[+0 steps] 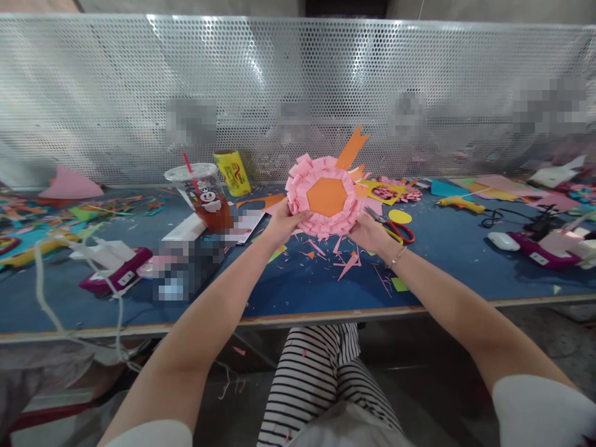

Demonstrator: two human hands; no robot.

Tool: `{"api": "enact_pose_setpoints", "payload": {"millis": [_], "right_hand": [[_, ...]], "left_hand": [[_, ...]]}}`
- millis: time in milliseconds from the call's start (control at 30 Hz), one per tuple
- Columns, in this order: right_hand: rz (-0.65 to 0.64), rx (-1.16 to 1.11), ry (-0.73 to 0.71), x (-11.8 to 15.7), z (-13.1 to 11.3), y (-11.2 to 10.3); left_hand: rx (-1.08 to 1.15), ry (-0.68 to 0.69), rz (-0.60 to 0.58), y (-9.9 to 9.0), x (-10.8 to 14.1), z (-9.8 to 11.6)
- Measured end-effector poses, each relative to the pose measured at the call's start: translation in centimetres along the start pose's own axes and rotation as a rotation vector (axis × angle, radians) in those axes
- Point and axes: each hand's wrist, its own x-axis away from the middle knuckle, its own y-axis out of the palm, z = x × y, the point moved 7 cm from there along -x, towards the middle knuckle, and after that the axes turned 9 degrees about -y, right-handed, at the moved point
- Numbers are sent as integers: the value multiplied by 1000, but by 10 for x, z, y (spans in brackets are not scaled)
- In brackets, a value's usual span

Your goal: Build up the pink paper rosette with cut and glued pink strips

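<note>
A pink paper rosette (326,196) with an orange centre is raised over the blue table, its face toward me. An orange ribbon tail (352,148) sticks up from its upper right edge. My left hand (285,222) grips the rosette's lower left rim, thumb on the front. On the lower right rim, my right hand (370,234) is closed, its fingers partly hidden behind the paper. Scissors (400,231) with red and yellow handles lie just beyond my right hand. Pink paper scraps (347,264) are scattered below the rosette.
A plastic cup (205,197) with a red straw and a yellow can-shaped roll (233,172) stand to the left. Purple power strips (118,273) with cords lie on both sides. A yellow glue gun (460,204) rests at right. A perforated metal panel (261,81) rises behind the table.
</note>
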Motion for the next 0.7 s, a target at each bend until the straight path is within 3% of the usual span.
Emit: {"api": "enact_pose_setpoints", "payload": {"millis": [267,467,700], "right_hand": [[58,-151,133,7,0,-2],[82,-88,221,13,3,-7],[57,100,204,15,3,2]], "left_hand": [[-95,-70,-28,-5,-2,-10],[-206,-32,-94,0,-3,-9],[-223,-1,-49,-2,-4,-6]]}}
